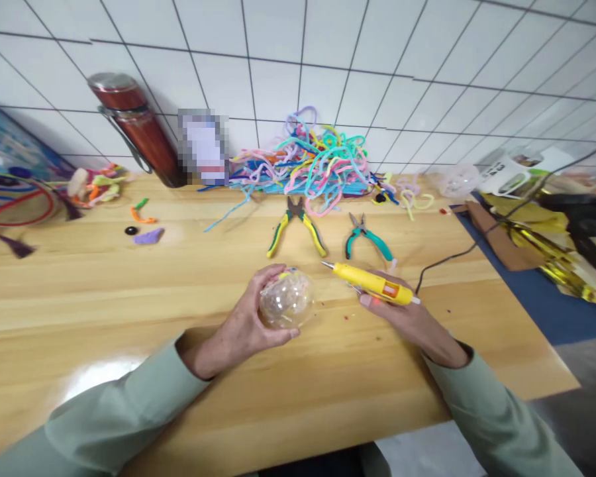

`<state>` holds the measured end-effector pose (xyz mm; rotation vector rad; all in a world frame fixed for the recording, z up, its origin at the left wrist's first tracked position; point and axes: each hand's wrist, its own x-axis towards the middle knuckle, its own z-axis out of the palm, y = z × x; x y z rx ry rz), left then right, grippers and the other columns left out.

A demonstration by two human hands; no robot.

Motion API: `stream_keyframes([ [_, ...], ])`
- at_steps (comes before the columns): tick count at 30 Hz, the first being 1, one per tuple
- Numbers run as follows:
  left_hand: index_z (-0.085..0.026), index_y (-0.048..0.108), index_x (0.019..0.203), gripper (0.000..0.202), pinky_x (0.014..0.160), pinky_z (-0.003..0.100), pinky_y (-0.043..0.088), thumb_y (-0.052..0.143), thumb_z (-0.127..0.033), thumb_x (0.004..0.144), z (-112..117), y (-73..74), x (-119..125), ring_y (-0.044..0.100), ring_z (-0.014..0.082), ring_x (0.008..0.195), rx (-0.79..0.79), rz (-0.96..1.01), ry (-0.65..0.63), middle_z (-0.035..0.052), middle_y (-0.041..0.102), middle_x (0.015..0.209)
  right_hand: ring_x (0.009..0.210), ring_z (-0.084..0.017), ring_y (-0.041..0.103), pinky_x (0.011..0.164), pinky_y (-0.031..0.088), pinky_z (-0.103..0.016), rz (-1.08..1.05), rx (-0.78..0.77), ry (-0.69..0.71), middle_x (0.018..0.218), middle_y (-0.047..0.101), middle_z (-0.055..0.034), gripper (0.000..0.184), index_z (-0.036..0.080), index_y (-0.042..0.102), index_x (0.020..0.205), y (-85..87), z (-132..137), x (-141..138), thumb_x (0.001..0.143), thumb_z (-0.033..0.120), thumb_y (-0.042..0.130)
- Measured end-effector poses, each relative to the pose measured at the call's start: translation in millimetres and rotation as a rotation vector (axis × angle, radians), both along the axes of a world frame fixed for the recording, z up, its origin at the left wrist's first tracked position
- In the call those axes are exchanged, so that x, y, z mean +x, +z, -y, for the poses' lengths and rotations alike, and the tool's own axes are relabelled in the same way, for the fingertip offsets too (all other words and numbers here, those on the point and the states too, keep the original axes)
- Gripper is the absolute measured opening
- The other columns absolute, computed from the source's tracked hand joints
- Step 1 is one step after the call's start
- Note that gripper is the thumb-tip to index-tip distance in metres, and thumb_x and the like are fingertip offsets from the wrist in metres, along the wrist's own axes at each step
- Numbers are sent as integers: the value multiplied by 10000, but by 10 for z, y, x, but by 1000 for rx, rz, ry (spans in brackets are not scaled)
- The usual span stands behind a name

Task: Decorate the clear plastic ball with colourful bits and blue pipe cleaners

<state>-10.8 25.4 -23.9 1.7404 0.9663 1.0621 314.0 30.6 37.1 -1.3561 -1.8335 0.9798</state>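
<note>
My left hand [261, 311] is wrapped round a clear plastic ball [287, 301] with small coloured bits showing at its top; what is inside is hard to make out. To the right, my right hand [400, 315] grips a yellow hot glue gun [372, 281]. Its metal nozzle points left toward the ball, a short gap apart from it. A small red light glows beneath the gun by my fingers. Beyond the hands lie yellow-green pliers [296, 228], handles toward me, and teal needle-nose pliers [366, 238].
A heap of coloured pipe cleaners [312, 165] lies against the tiled wall. A red-brown thermos [136, 129] and a blurred-out upright object [203, 147] stand left of it. The glue gun's black cord [457, 255] runs to the right, past gold foil [551, 258] on a blue sheet [556, 318].
</note>
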Motion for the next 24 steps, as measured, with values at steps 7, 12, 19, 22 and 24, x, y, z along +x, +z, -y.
stream_keyframes([
  [7,-342,408,1592,1014,1305,604,430,983,-383,757,0,-23,-9,541,371,1514,-7,39,-5,138,518,1622,829,-246,745,821,603,-371,71,66,103,929,805,-55,157,237,772,999,13,74,-23,976,384,723],
  [12,-345,420,1588,1014,1308,582,441,993,-359,752,8,15,-11,553,360,1514,-15,54,-8,130,530,1616,928,-250,776,908,602,-376,38,123,112,1065,821,-73,206,239,753,1137,11,92,-43,998,387,714],
  [19,-301,422,1582,987,1318,594,429,978,-346,767,28,38,-25,544,372,1529,-75,40,2,164,507,1626,824,-200,709,861,565,-344,51,106,209,908,764,-26,125,226,704,1090,114,64,-60,1033,328,658],
  [22,-293,435,1566,980,1303,606,448,980,-368,755,40,47,-28,564,382,1514,-97,21,16,173,522,1623,814,-191,688,824,547,-332,41,86,193,904,743,-24,135,218,694,1104,149,66,-73,1032,328,658],
  [24,-291,445,1549,961,1277,603,483,977,-374,752,51,53,-28,585,384,1498,-111,5,50,172,540,1610,821,-187,679,804,534,-324,36,72,192,921,739,-28,137,215,688,1083,161,71,-88,1022,337,675],
])
